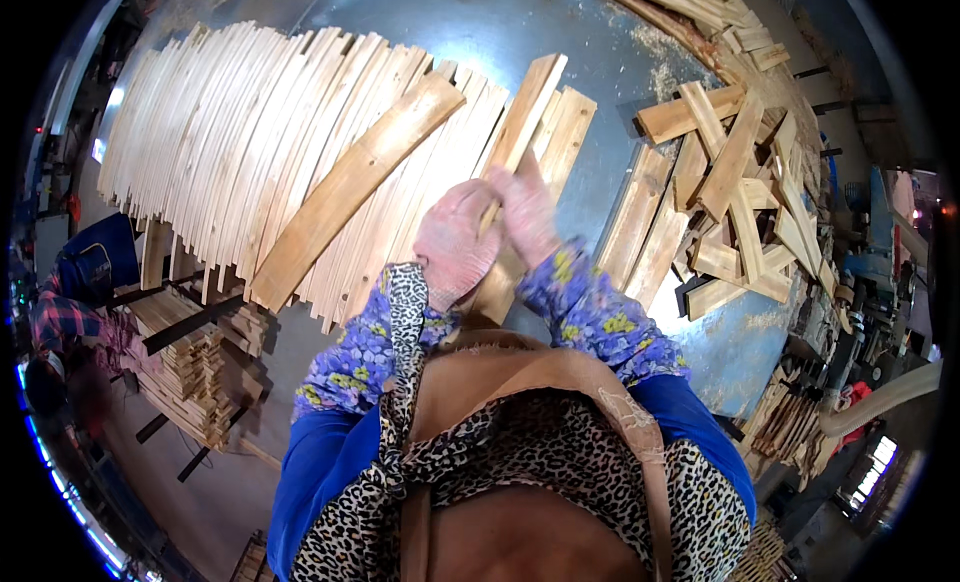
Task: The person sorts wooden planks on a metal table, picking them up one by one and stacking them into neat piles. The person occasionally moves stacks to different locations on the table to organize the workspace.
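A narrow wooden board [527, 112] stands tilted up from the work table, its far end pointing away from me. My left hand [460, 240], in a pale pink glove, is closed around its near part. Just to the right, my right hand [524, 210] grips the same board; motion blurs it a little, and the two hands nearly touch. Beneath and beyond them lie more boards [568, 132]. To the left, a long row of pale wooden strips [200, 132] lies side by side, with a wider plank [360, 187] resting diagonally across them.
On the blue-grey metal table [610, 92], a jumbled heap of short boards [740, 192] lies to the right, with sawdust around it. A stack of wood [195, 382] stands low at left, near a person's plaid sleeve [62, 327]. A pale hose [880, 402] is at far right.
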`<action>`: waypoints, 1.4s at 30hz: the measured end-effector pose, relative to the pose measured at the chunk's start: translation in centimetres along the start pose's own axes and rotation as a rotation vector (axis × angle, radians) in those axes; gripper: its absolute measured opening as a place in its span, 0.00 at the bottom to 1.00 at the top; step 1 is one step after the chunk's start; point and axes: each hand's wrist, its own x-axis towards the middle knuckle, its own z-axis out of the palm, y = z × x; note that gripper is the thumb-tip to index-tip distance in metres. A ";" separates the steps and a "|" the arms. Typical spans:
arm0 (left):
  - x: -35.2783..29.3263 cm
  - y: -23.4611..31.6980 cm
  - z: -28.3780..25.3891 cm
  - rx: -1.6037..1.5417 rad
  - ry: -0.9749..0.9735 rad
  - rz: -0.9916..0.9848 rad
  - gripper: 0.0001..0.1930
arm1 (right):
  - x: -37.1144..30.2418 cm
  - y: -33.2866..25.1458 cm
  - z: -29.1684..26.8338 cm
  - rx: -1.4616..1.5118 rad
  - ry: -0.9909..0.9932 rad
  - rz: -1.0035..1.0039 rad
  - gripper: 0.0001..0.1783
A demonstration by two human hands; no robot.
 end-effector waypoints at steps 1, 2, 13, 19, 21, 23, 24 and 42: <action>1.2 1.0 -1.4 -0.059 -0.082 0.069 0.20 | 0.5 -1.6 -0.3 0.252 -0.024 0.123 0.44; 1.3 0.3 -1.7 -0.082 -0.127 0.116 0.21 | 0.9 -0.6 -0.7 0.199 0.012 0.039 0.38; 1.4 -4.7 -5.5 0.561 -0.137 0.349 0.22 | 4.3 -9.0 0.5 -0.807 0.359 -0.178 0.30; 5.8 0.6 -9.3 0.918 -0.228 1.162 0.30 | 6.5 -16.5 4.5 -0.548 -0.326 -0.343 0.27; 4.1 0.4 -9.1 1.158 -0.382 0.860 0.31 | 3.0 -17.9 9.5 -0.871 -0.533 -0.382 0.27; 5.4 3.2 -7.9 1.256 -0.675 0.549 0.30 | 2.8 -16.5 8.5 -0.702 -0.552 -0.391 0.26; 6.6 5.1 -8.6 1.285 -0.886 0.298 0.29 | 1.4 -16.9 7.7 -0.660 -0.423 -0.378 0.26; -10.1 -0.6 4.0 0.227 -0.782 0.471 0.15 | -8.1 6.4 -0.1 -0.176 0.190 0.158 0.49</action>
